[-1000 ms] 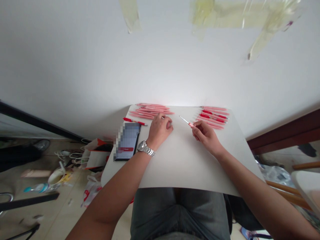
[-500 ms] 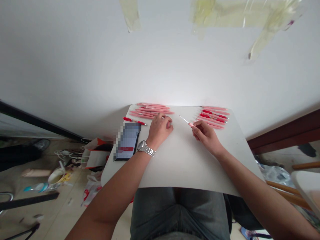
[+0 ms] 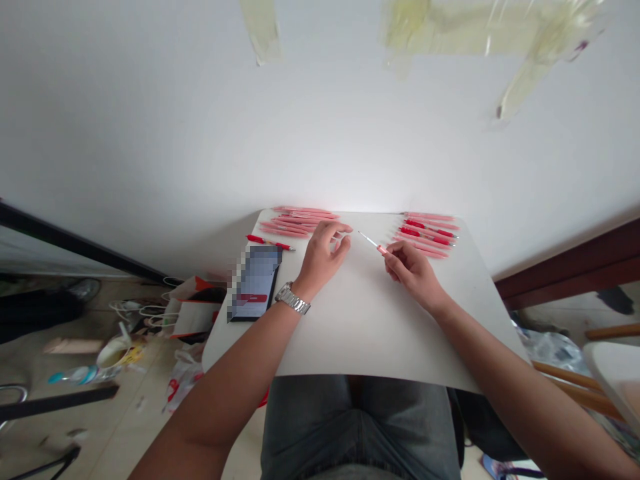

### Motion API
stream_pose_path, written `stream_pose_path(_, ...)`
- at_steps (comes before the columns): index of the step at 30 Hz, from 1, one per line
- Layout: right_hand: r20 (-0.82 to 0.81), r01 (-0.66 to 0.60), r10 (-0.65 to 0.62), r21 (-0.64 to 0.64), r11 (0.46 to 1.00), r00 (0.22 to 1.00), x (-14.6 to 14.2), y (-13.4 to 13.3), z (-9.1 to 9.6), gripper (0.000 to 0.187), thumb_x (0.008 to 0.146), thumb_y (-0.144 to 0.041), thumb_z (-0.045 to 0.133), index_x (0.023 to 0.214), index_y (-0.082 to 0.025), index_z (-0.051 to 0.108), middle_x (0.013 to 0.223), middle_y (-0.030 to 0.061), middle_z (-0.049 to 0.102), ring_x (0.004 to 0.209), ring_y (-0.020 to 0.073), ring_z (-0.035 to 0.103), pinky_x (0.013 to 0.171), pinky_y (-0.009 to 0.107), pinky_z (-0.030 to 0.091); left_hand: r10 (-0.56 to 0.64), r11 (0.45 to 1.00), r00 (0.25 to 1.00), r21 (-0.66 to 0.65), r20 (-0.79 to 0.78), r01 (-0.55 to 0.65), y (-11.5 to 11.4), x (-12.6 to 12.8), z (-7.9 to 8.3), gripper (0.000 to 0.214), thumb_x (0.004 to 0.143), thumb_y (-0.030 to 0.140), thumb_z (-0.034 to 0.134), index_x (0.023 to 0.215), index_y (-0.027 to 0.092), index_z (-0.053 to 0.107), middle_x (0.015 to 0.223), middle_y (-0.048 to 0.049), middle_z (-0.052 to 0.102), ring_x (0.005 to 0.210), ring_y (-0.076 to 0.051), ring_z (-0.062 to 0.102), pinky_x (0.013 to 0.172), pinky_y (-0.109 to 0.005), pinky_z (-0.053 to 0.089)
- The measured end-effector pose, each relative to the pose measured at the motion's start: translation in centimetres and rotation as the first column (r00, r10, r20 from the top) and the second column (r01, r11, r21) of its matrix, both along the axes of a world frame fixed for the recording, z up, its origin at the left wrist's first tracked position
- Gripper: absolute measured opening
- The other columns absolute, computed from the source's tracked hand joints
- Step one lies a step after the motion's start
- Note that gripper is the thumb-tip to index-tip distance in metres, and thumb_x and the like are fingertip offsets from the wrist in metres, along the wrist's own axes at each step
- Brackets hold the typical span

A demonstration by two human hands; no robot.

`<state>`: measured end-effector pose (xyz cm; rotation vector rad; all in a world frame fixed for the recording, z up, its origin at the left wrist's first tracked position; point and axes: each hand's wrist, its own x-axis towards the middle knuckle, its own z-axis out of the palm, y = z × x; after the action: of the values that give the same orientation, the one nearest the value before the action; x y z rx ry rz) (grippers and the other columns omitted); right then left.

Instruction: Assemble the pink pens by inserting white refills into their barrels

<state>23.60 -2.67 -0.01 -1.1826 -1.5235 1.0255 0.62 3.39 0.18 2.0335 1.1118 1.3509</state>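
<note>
My right hand [image 3: 409, 270] is closed around a pen refill [image 3: 369, 239], a thin pale rod with a pinkish-red rear part. Its narrow tip points up and left. My left hand [image 3: 325, 257], with a metal watch on the wrist, is open just left of that tip. Thumb and forefinger are apart, and no object shows between them. Behind the left hand lies a pile of pink pen barrels [image 3: 300, 213]. Beyond the right hand rests a second group of pink barrels [image 3: 433, 217], with red pens [image 3: 425, 235] among them.
A single red pen [image 3: 270, 243] lies at the left, above a phone [image 3: 255, 283] with a partly blurred screen. The white table [image 3: 370, 333] stands against a wall with tape [image 3: 465, 30]. On the floor at left are a bottle [image 3: 75, 375], cup and bags.
My left hand has uncurled, its forefinger and thumb stretching right toward the refill tip. The right hand and the refill stay where they were.
</note>
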Motion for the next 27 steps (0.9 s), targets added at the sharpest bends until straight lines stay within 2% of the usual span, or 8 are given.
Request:
stream_pose_path(6, -0.008, -0.004, 0.003, -0.017, 1.000, 1.000, 0.0, 0.0, 0.0, 0.034, 0.101, -0.056, 0.063, 0.100, -0.023, 0.058, 0.072, -0.0022, 0.058, 0.059, 0.0131, 0.051, 0.056, 0.029, 0.039, -0.108, 0.958, 0.954, -0.226, 0.279, 0.174, -0.2, 0.4, 0.1, 0.022, 0.098, 0.040, 0.066, 0.110, 0.022, 0.072, 0.119, -0.0086, 0.070, 0.092, -0.016, 0.068, 0.075, -0.027, 0.056)
stream_pose_path(11, -0.014, -0.006, 0.006, -0.013, 1.000, 1.000, 0.0, 0.0, -0.1, 0.034, 0.100, -0.056, 0.063, 0.100, -0.023, 0.058, 0.071, -0.0027, 0.058, 0.058, 0.0126, 0.050, 0.056, 0.028, 0.039, -0.153, 0.907, 0.917, -0.317, 0.368, 0.278, -0.5, 0.8, 0.2, 0.028, 0.093, 0.045, 0.072, 0.107, 0.020, 0.071, 0.118, -0.0074, 0.070, 0.087, -0.014, 0.067, 0.078, -0.026, 0.056)
stream_pose_path(19, 0.001, -0.031, 0.031, -0.005, 0.999, 1.000, 0.0, 0.0, -0.2, 0.037, 0.100, -0.060, 0.062, 0.100, -0.023, 0.057, 0.071, -0.0025, 0.058, 0.058, 0.0128, 0.051, 0.056, 0.028, 0.039, -0.261, 0.829, 0.868, -0.363, 0.423, 0.426, -1.1, 1.4, 0.4, 0.030, 0.091, 0.042, 0.077, 0.108, 0.019, 0.071, 0.105, -0.0067, 0.070, 0.095, -0.017, 0.067, 0.087, -0.029, 0.055)
stream_pose_path(27, 0.018, -0.036, 0.036, -0.001, 0.999, 0.999, -0.1, 0.0, -0.2, 0.036, 0.101, -0.058, 0.061, 0.099, -0.023, 0.057, 0.072, -0.0022, 0.059, 0.058, 0.0125, 0.051, 0.056, 0.028, 0.040, -0.261, 0.834, 0.862, -0.347, 0.434, 0.428, -1.2, 1.4, 0.3, 0.029, 0.092, 0.044, 0.076, 0.108, 0.020, 0.072, 0.103, -0.0063, 0.072, 0.093, -0.016, 0.067, 0.086, -0.029, 0.056)
